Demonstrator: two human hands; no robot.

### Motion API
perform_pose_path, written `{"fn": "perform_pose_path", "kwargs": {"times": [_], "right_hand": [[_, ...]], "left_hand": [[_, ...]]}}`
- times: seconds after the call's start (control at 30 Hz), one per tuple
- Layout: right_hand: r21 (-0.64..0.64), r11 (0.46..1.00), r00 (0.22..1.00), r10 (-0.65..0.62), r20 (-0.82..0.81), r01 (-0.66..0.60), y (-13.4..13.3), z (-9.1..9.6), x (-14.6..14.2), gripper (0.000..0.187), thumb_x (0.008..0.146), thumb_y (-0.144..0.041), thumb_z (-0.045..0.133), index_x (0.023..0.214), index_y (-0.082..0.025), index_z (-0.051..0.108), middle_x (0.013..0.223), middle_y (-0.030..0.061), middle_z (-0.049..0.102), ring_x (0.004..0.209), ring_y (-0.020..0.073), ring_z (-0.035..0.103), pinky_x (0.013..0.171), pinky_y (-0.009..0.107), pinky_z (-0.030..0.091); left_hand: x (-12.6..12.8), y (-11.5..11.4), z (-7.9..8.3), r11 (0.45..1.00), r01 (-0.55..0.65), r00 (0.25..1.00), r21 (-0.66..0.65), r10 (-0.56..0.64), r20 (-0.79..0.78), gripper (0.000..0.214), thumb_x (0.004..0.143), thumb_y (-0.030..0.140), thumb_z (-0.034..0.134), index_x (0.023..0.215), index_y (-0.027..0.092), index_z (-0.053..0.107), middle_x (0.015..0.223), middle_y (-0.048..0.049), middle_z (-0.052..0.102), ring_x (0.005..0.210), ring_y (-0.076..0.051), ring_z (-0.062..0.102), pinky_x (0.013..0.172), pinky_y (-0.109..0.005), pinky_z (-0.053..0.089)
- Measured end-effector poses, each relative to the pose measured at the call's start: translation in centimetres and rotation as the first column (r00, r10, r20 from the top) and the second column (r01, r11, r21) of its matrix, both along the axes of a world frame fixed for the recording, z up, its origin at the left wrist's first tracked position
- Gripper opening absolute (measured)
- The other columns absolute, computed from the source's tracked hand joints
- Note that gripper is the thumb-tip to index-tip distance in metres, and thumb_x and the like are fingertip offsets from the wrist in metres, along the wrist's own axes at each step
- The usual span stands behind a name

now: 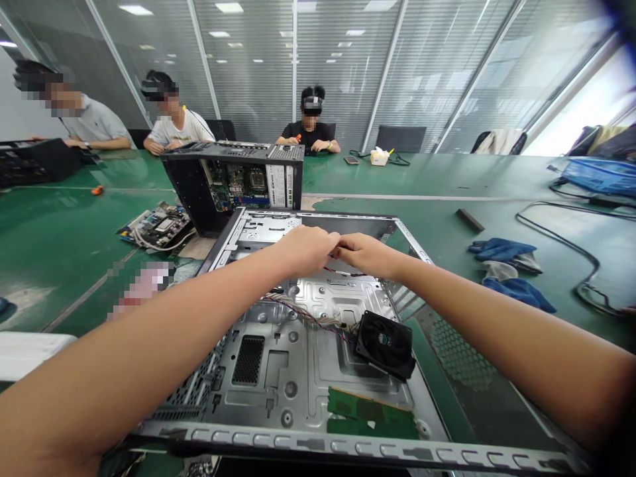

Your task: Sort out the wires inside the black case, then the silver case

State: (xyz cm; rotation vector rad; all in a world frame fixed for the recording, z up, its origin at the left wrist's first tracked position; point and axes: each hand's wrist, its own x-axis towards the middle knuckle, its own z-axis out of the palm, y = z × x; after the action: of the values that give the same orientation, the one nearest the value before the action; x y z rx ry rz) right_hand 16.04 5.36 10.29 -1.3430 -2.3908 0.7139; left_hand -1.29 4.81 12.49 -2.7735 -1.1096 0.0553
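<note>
An empty grey computer case (278, 371) lies open on its side in front of me on the green table. Both my hands meet over its far half. My left hand (305, 248) and my right hand (365, 254) are closed, pinching a thin red and black cable (342, 271) between them. A bundle of coloured wires (303, 313) runs across the case floor to a loose black fan (385, 343). A green memory stick (370, 411) lies near the case's front edge.
Behind the case stands a second open computer (238, 182) with a loose circuit board (159, 225) to its left. Blue gloves (501, 250) and black cables (571, 245) lie at the right. Three people sit at the table's far side.
</note>
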Motion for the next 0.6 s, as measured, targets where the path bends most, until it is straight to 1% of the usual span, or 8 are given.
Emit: {"fn": "perform_pose_path", "kwargs": {"times": [0.1,0.23,0.4,0.6], "right_hand": [[-0.029,0.999,1.0,-0.02,-0.022,0.02,-0.2,0.03,-0.04,0.013,0.081,-0.023,0.041,0.074,-0.02,0.052,0.066,0.0004,0.052,0.064,0.0155,0.045,0.063,0.03,0.035],[-0.075,0.997,0.999,-0.038,-0.039,0.035,-0.42,-0.09,0.09,0.011,0.08,-0.023,0.041,0.074,-0.02,0.05,0.063,-0.0012,0.048,0.058,0.014,0.042,0.06,0.029,0.034],[-0.121,0.992,0.998,-0.044,-0.046,0.039,-0.68,-0.1,0.25,0.011,0.08,-0.023,0.042,0.077,-0.02,0.051,0.064,-0.0006,0.052,0.058,0.0144,0.045,0.06,0.03,0.036],[-0.138,0.99,0.998,-0.031,-0.056,0.023,-0.79,0.39,0.27,0.011,0.081,-0.025,0.042,0.076,-0.02,0.051,0.063,-0.0006,0.053,0.058,0.0143,0.045,0.06,0.03,0.036]], "left_hand": [[-0.08,0.11,-0.13,1.0,0.012,1.0,0.005,-0.012,0.015,0.026,0.092,0.021,0.043,0.112,0.013,0.058,0.107,-0.0146,0.072,0.091,-0.025,0.067,0.072,-0.035,0.045],[-0.13,0.17,-0.23,1.0,0.015,1.0,-0.011,-0.015,0.017,0.025,0.092,0.02,0.046,0.114,0.015,0.059,0.107,-0.0128,0.072,0.092,-0.024,0.067,0.074,-0.034,0.045],[-0.11,0.22,-0.26,0.999,0.031,1.0,-0.032,-0.031,0.007,0.025,0.093,0.018,0.043,0.112,0.015,0.06,0.105,-0.0121,0.072,0.091,-0.024,0.068,0.072,-0.034,0.045],[-0.18,0.47,-0.31,0.999,0.035,0.999,-0.029,-0.034,0.04,0.026,0.091,0.017,0.046,0.111,0.017,0.061,0.105,-0.0117,0.073,0.09,-0.024,0.068,0.071,-0.034,0.044]]}}
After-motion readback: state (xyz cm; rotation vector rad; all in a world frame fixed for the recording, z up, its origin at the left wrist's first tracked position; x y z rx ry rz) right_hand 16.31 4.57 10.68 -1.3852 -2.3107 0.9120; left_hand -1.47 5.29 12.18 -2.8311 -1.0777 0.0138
